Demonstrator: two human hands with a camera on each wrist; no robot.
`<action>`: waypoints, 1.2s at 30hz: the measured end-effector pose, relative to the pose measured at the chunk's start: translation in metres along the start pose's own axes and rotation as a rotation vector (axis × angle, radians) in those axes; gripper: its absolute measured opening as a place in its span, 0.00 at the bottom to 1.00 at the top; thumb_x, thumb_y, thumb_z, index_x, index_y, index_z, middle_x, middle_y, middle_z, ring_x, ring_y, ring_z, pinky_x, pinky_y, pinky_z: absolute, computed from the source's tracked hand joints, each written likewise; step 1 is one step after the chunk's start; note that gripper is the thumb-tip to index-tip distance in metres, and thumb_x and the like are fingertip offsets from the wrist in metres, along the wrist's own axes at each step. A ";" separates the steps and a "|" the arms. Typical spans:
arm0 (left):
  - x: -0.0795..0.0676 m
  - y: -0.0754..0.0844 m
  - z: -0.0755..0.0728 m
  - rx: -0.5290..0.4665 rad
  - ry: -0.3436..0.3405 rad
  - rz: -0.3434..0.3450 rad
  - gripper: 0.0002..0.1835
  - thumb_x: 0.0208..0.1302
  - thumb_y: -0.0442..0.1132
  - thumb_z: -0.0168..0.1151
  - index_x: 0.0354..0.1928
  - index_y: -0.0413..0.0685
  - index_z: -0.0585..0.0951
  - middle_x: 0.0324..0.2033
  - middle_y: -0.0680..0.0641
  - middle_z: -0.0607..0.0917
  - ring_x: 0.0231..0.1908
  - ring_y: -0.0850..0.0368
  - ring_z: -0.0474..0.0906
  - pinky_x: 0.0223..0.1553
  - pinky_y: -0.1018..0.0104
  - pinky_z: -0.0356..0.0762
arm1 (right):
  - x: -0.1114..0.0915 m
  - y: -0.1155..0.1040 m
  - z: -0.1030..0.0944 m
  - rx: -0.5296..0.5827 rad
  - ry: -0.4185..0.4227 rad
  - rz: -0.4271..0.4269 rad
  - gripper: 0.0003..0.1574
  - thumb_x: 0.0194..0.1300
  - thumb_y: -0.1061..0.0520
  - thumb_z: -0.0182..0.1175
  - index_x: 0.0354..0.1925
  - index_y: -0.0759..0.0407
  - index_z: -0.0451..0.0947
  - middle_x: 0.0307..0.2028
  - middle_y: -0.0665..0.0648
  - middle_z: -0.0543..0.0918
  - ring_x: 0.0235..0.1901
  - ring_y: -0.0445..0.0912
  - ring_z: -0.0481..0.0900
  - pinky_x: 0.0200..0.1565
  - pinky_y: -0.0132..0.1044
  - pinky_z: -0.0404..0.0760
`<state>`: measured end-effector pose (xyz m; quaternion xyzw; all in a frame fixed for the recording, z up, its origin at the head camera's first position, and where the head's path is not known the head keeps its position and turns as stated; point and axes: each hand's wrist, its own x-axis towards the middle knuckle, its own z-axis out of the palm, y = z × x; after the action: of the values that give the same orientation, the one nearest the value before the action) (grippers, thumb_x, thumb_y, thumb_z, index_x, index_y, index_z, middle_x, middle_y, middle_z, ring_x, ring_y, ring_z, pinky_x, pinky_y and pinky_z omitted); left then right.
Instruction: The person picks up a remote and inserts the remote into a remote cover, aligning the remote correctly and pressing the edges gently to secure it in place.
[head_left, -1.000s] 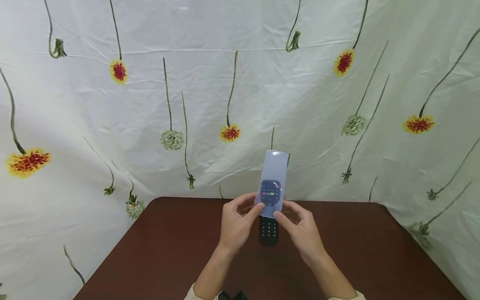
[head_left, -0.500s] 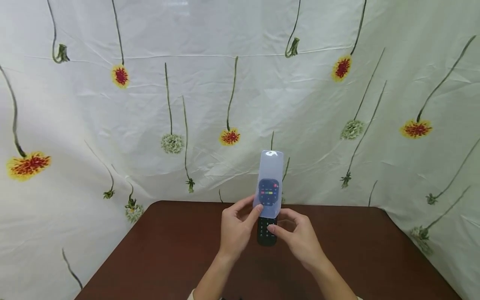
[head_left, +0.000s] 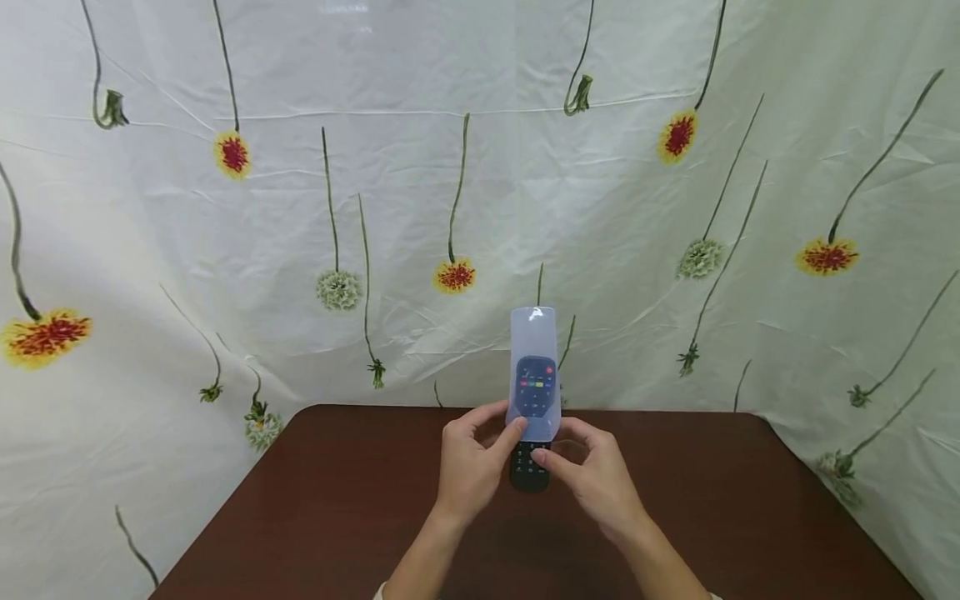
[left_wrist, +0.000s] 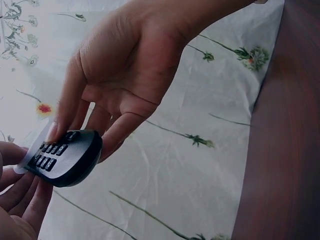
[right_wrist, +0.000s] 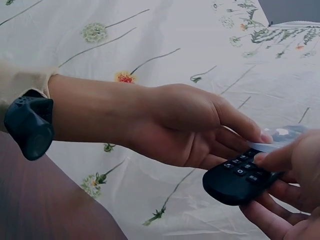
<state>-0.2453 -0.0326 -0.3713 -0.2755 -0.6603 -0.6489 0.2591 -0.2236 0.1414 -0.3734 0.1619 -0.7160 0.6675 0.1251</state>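
Note:
A black remote control (head_left: 529, 477) sits partly inside a translucent pale sleeve (head_left: 533, 333). Its keypad end sticks out below, while its upper buttons show through the sleeve. My left hand (head_left: 471, 462) grips the sleeve's lower left side, thumb on its front and fingers behind. On the right, my right hand (head_left: 596, 475) pinches the bare end of the remote, thumb on the number keys. In the left wrist view, that right hand (left_wrist: 125, 65) reaches in from above, and the left hand (left_wrist: 20, 200) shows only in part. The sleeve's upper part extends beyond the remote.
Both hands hold the remote above a dark reddish-brown table (head_left: 360, 500). Behind and beside it hangs a pale cloth (head_left: 405, 192) printed with flowers. A black device (right_wrist: 31, 125) is strapped at the left wrist.
My right thumb has moved from the sleeve's lower edge down onto the remote's keys. The sleeve has slid slightly down, leaving less of the keypad end bare. Both have shifted a little left.

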 end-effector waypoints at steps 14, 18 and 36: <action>-0.001 0.004 0.009 -0.031 -0.078 0.060 0.17 0.65 0.32 0.73 0.55 0.38 0.86 0.46 0.45 0.89 0.43 0.49 0.88 0.38 0.58 0.87 | -0.001 -0.008 -0.006 0.094 0.126 -0.129 0.19 0.75 0.64 0.62 0.61 0.70 0.80 0.49 0.69 0.85 0.43 0.53 0.88 0.39 0.47 0.88; -0.002 0.002 0.008 -0.022 -0.153 -0.048 0.20 0.65 0.36 0.74 0.57 0.38 0.84 0.48 0.45 0.88 0.45 0.51 0.88 0.42 0.60 0.86 | -0.001 -0.006 -0.007 0.111 0.186 -0.161 0.19 0.74 0.66 0.61 0.59 0.74 0.79 0.49 0.71 0.85 0.43 0.51 0.88 0.39 0.47 0.87; -0.006 -0.002 0.008 -0.025 -0.290 -0.217 0.12 0.62 0.32 0.74 0.47 0.36 0.88 0.41 0.46 0.90 0.38 0.56 0.89 0.41 0.65 0.85 | -0.001 -0.013 -0.008 0.118 0.278 -0.141 0.22 0.75 0.66 0.61 0.64 0.71 0.76 0.55 0.70 0.83 0.48 0.48 0.87 0.44 0.44 0.86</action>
<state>-0.2423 -0.0247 -0.3765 -0.2966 -0.7085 -0.6345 0.0863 -0.2174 0.1485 -0.3615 0.1249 -0.6381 0.7139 0.2598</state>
